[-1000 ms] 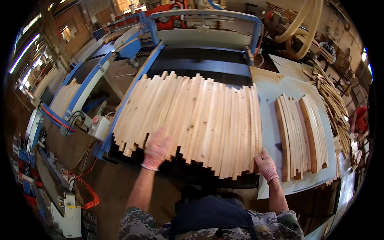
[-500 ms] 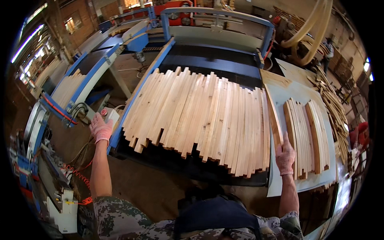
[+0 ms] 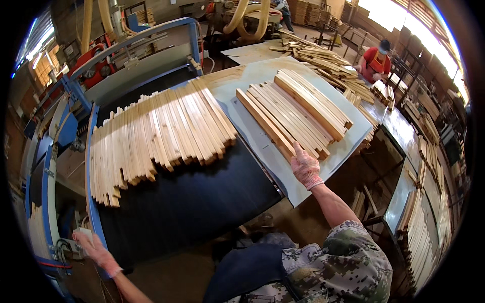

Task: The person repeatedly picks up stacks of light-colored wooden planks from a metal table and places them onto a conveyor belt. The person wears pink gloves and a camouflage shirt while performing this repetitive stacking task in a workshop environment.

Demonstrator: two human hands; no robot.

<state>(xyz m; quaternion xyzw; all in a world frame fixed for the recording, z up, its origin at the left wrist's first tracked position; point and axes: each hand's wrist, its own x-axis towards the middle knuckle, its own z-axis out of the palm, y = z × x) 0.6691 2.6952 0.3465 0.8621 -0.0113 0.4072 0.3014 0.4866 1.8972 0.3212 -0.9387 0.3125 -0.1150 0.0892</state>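
Note:
My right hand (image 3: 306,167), in a pale pink knit glove, is closed on the near end of a wooden strip (image 3: 265,122). That strip lies along the left side of a stack of wooden strips (image 3: 293,118) on a pale blue board. My left hand (image 3: 97,251), gloved alike, is held with its fingers stretched out beside a small control box (image 3: 82,236) at the blue conveyor frame; whether it touches the box I cannot tell. Between my hands, a wide row of wooden strips (image 3: 159,131) lies side by side on the black conveyor belt (image 3: 187,212), with uneven ends.
The pale blue board (image 3: 298,194) adjoins the belt's right side. A blue gantry (image 3: 131,43) spans its far end. Loose wood (image 3: 333,73) is heaped beyond the board. A person in red (image 3: 376,64) stands at the far right by metal tables (image 3: 404,126) with more strips.
My view has turned to the right. The row on the belt has moved away from me, baring the near belt. The strip in my right hand has come over to the stack's left side.

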